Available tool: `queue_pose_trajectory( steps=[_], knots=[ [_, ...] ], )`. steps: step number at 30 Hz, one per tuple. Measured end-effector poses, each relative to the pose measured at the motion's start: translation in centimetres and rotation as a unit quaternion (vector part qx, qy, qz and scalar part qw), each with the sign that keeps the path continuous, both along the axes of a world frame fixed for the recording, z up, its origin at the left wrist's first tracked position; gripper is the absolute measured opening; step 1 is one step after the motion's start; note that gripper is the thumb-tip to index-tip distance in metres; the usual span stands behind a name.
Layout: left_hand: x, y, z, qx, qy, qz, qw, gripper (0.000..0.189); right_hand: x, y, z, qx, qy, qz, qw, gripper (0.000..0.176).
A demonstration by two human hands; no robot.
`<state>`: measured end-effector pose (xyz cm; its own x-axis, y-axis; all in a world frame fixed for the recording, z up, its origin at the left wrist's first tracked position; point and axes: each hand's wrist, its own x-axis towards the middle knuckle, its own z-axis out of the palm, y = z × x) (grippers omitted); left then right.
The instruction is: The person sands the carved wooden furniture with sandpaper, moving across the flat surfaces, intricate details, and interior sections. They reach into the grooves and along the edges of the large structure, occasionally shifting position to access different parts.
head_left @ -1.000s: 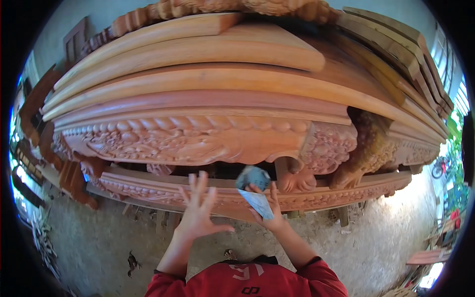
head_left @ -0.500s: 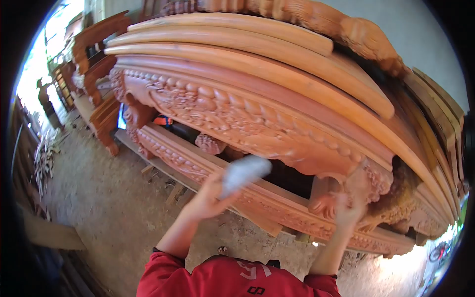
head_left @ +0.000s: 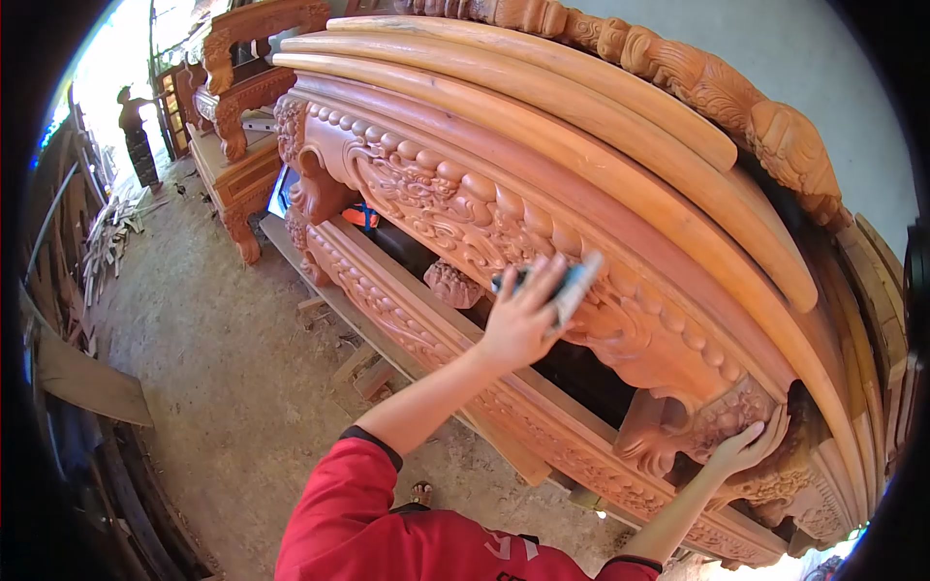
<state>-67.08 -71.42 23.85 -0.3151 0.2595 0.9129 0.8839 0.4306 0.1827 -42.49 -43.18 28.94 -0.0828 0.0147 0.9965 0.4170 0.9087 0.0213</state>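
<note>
My left hand (head_left: pixel 520 324) is closed on a folded pale grey sheet (head_left: pixel 578 289) with a darker side. Blur hides whether it is sandpaper or cloth. Hand and sheet are against the carved front panel (head_left: pixel 426 198) of a large reddish-brown wooden furniture piece, near its beaded edge. My right hand (head_left: pixel 748 449) lies with fingers stretched out on the carved corner (head_left: pixel 731 414) at the panel's right end, holding nothing. Below the panel, a lower carved rail (head_left: pixel 378 300) runs across a dark opening.
Long curved wooden mouldings (head_left: pixel 542 92) lie on top. More carved furniture (head_left: pixel 237 145) stands at the far left. A person (head_left: pixel 138 136) stands by the bright doorway. Wood scraps (head_left: pixel 114 232) and boards lie along the left side of the dirt floor (head_left: pixel 223 387).
My left hand has moved up and right with the sheet, from in front of the opening onto the carved panel. My right hand has come to rest on the corner. The view has shifted.
</note>
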Motion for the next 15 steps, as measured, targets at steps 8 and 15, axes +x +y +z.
queue_pose_trajectory(
  steps=[8, 15],
  knots=[
    [-7.4, -7.9, 0.8, 0.219, 0.042, 0.189, 0.956, 0.026, -0.1, 0.0, -0.3, 0.014, -0.008, 0.008, 1.000, 0.042],
    [-7.1, -3.1, 2.1, 0.163, -0.094, 0.082, 0.979, 0.033, 0.0, 0.8, -0.7, 0.029, 0.012, 0.027, 0.999, 0.050]
  ],
)
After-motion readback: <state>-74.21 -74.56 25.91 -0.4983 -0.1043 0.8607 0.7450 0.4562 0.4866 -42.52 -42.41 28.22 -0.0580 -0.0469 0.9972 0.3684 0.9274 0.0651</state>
